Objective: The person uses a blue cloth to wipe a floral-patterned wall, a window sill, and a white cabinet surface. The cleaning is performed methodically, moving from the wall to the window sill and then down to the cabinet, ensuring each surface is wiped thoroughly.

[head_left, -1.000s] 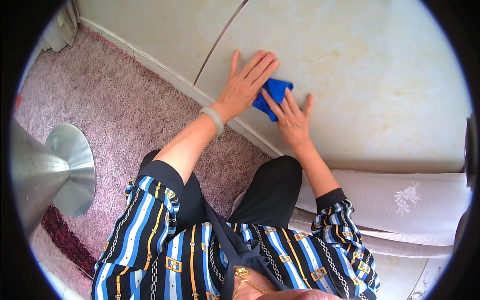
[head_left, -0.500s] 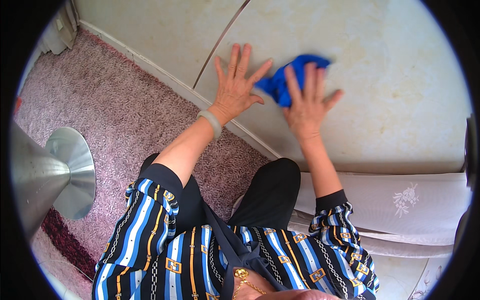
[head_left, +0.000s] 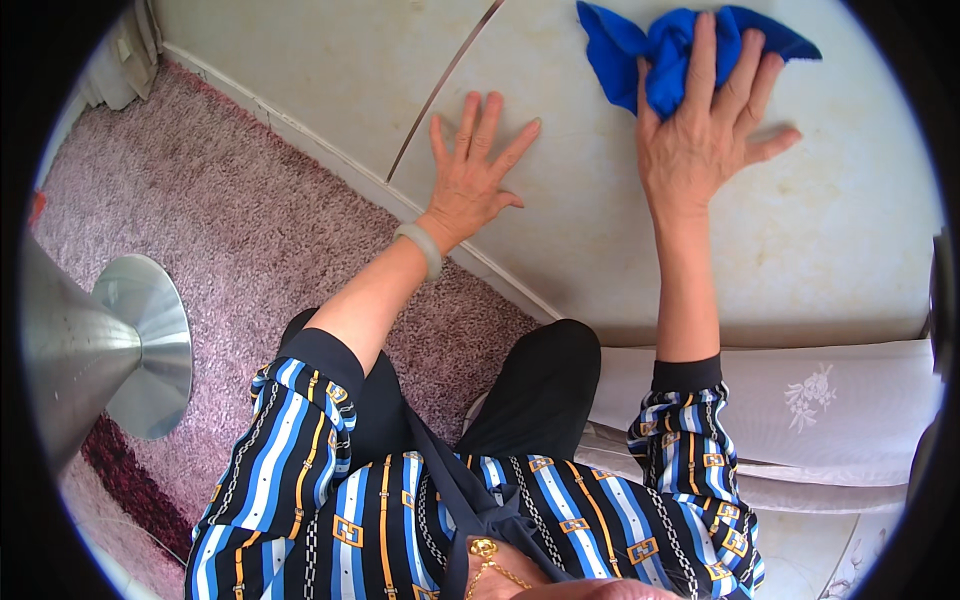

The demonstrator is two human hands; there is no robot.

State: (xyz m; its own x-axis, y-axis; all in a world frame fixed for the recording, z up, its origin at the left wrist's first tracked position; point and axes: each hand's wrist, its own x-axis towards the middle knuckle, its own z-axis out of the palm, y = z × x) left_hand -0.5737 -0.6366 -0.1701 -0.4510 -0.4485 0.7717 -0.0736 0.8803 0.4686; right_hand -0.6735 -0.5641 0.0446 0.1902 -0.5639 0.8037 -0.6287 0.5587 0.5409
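Observation:
A crumpled blue cloth (head_left: 672, 62) lies against a pale, marbled flat surface (head_left: 800, 230) at the upper right. My right hand (head_left: 700, 130) presses on it, its fingers spread over the folds and the thumb side partly hidden by the cloth. Further left, my left hand (head_left: 470, 185) rests flat on the same surface with its fingers apart and nothing in them. A pale bangle (head_left: 420, 248) circles that wrist. Between the two hands is a stretch of bare marbled surface.
A dark narrow strip (head_left: 440, 95) runs along the surface left of my left hand. Purplish shaggy carpet (head_left: 240, 190) borders its pale edge. A metal stand with a round base (head_left: 165, 345) is at the left. White embroidered fabric (head_left: 800, 400) lies at the right.
My right hand has moved up and to the right, taking the blue cloth with it, and the cloth is more spread out. My left hand has stayed in nearly the same place.

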